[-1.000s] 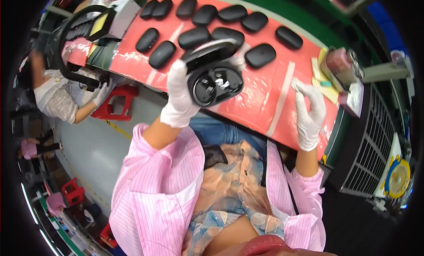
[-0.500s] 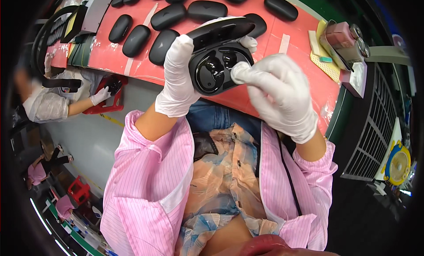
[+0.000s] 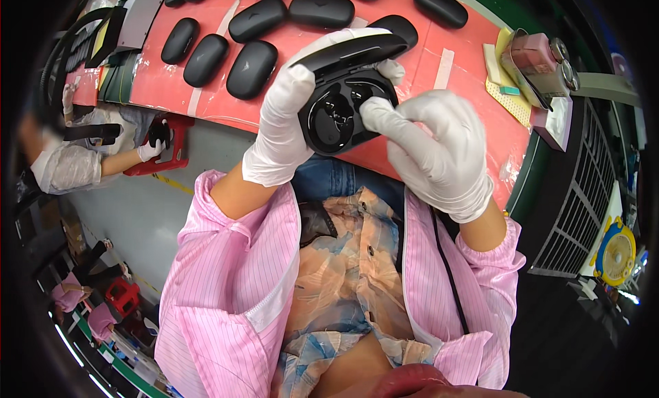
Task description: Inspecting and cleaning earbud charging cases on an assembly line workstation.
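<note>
My left hand (image 3: 278, 127), in a white glove, grips a black earbud charging case (image 3: 340, 151) from its left side and behind. The case's lid (image 3: 350, 54) is raised, and glossy black earbuds (image 3: 336, 113) sit inside. In its white glove, my right hand (image 3: 439, 147) reaches in from the right. Its index fingertip touches the case's right inner part, beside the farther earbud. The thumb stands apart below, other fingers are curled, and nothing shows between them. Several closed black cases (image 3: 252, 70) lie on the table beyond.
A red-covered table (image 3: 432, 133) spans the front. At its right stand jars (image 3: 535, 51) by a yellow dotted pad (image 3: 508, 103) and a tissue box (image 3: 552, 123). A black grille (image 3: 573, 192) stands farther right. Another person's gloved hand (image 3: 152, 149) shows at left, near a red stool (image 3: 180, 147).
The case and my left hand have shifted slightly right and down. My right index finger has straightened and moved a little into the case. The view has shifted slightly.
</note>
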The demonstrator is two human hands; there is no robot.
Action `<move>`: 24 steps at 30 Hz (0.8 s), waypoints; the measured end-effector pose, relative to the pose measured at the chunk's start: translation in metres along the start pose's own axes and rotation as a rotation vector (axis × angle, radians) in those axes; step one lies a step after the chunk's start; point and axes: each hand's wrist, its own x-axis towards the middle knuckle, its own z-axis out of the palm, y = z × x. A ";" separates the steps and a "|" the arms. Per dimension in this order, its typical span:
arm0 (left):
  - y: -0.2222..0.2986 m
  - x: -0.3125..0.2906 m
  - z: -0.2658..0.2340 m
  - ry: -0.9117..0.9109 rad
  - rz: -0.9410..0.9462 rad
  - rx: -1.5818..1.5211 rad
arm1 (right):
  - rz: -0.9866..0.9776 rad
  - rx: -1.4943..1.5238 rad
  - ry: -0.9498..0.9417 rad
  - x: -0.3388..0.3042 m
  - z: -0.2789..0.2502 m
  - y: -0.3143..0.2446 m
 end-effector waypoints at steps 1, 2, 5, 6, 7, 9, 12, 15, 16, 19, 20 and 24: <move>-0.001 0.001 0.000 0.023 0.034 0.028 | 0.016 -0.112 0.023 -0.004 -0.002 0.002; -0.002 0.003 -0.010 -0.061 0.032 -0.011 | 0.017 -0.115 0.021 -0.008 -0.002 0.007; 0.001 0.000 -0.006 -0.005 -0.001 -0.024 | 0.239 -0.067 0.146 -0.011 0.003 0.015; 0.001 0.000 -0.007 -0.003 -0.004 -0.026 | 0.173 0.035 0.196 -0.006 0.004 0.011; 0.001 0.002 -0.010 -0.036 0.000 -0.036 | 0.107 0.133 0.246 -0.002 0.005 0.006; -0.002 0.002 -0.012 -0.071 0.001 -0.051 | 0.130 0.214 0.089 -0.007 0.018 -0.007; -0.003 -0.002 -0.008 0.021 -0.040 -0.022 | 0.123 0.017 0.019 -0.010 0.009 0.000; -0.007 -0.010 -0.011 0.005 -0.084 -0.034 | 0.063 -0.150 0.044 -0.004 0.009 0.006; -0.005 -0.009 -0.010 0.024 -0.085 -0.069 | 0.081 -0.051 0.043 0.000 0.009 0.008; -0.003 -0.002 -0.010 0.078 0.012 -0.422 | 0.103 0.120 0.157 0.000 0.014 0.016; -0.006 0.001 -0.014 0.113 0.021 -0.169 | 0.185 0.176 0.222 -0.004 0.014 0.010; -0.005 0.001 -0.006 0.156 -0.085 -0.297 | 0.213 0.123 0.205 -0.024 0.025 -0.014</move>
